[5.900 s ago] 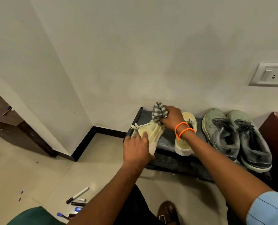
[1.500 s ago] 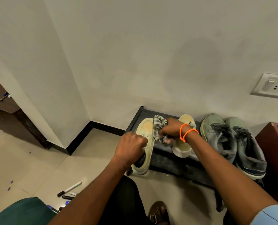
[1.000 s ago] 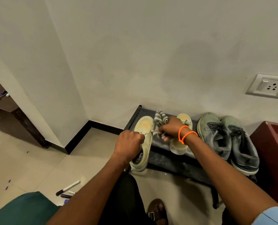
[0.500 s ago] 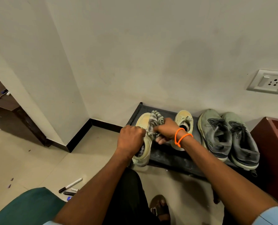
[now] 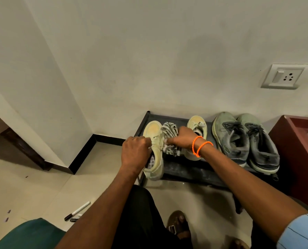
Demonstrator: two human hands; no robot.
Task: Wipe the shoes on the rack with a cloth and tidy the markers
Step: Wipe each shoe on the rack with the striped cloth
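Left hand gripping yellow shoe at the collar, likely to steady it at rack left end; right hand bunching striped cloth against its inner side for wiping; markers loose on floor, untouched.

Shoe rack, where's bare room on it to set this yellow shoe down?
Bare shelf shows on the black shoe rack between the held yellow canvas shoe and its mate, towards the front edge. The right end is crowded by two grey-green sneakers.
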